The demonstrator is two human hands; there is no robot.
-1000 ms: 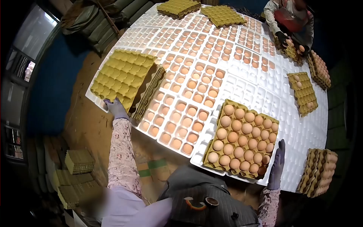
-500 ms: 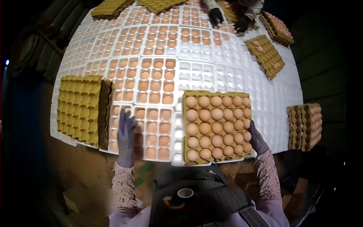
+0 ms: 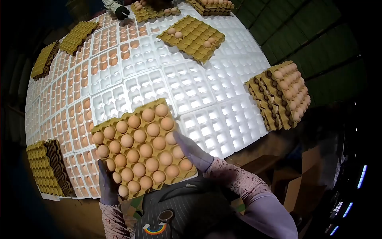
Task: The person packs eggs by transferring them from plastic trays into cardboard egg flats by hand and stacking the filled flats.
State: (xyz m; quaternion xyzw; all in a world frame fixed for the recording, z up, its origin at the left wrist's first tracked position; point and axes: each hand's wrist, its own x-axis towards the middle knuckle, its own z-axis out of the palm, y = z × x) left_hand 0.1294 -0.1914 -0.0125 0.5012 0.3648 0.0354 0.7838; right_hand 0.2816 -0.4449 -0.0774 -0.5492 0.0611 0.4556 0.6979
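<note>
Between my two hands is a yellow-brown pulp egg tray [image 3: 125,118] filled with brown eggs [image 3: 146,150]. It lies turned at an angle near the table's front edge, over the white trays. My left hand [image 3: 106,185], in a purple-grey glove, grips its lower left side, with the thumb hidden. Gloved alike, my right hand [image 3: 193,151] holds the right side, fingers against the rim and an edge egg. White moulded trays [image 3: 215,129] spread beneath and around it; those on the left hold eggs, those on the right have bare cups.
Stacked egg-filled pulp trays [image 3: 278,97] stand at the right edge. Empty stacked trays [image 3: 47,167] sit front left, with more stacks [image 3: 78,36] at the far left. A pulp tray [image 3: 193,38] with several eggs lies mid-table. Beyond, a co-worker's black-gloved hand [image 3: 122,12] shows.
My left hand has come over from the left onto the full egg tray's side. The tray has turned at an angle between both hands. My view has swung to the right.
</note>
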